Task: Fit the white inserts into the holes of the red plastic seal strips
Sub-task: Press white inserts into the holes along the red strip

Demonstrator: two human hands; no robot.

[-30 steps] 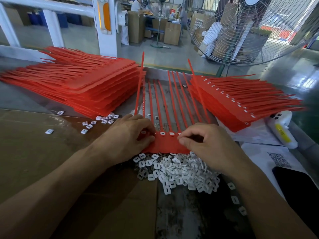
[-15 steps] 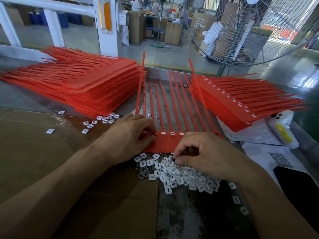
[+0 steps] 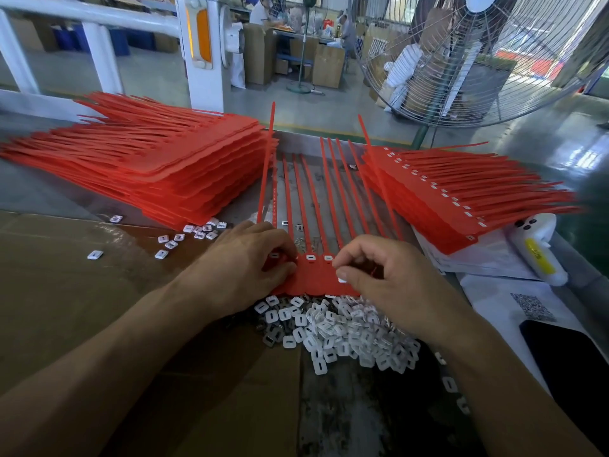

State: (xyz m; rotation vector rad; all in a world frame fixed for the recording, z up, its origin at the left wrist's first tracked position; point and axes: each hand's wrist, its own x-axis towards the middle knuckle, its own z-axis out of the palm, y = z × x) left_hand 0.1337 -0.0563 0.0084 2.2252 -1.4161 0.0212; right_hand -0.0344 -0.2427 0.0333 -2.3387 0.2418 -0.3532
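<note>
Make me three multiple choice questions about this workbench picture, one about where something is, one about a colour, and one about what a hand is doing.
1. Where does the loose pile of white inserts lie?
A. on top of the left stack
B. just in front of the red seal strip sheet, nearer the person
C. under the fan

2. What colour are the stacked strip sheets?
A. blue
B. yellow
C. red

3. What is the right hand doing?
A. pinching one white insert over the sheet
B. lying flat and empty on the cardboard
C. gripping the phone

Answers: 1 B, the pile lies against the sheet's near edge. 2 C, both side stacks are red. 3 A, a small white piece shows at its curled fingertips, while the left hand holds the sheet down.
</note>
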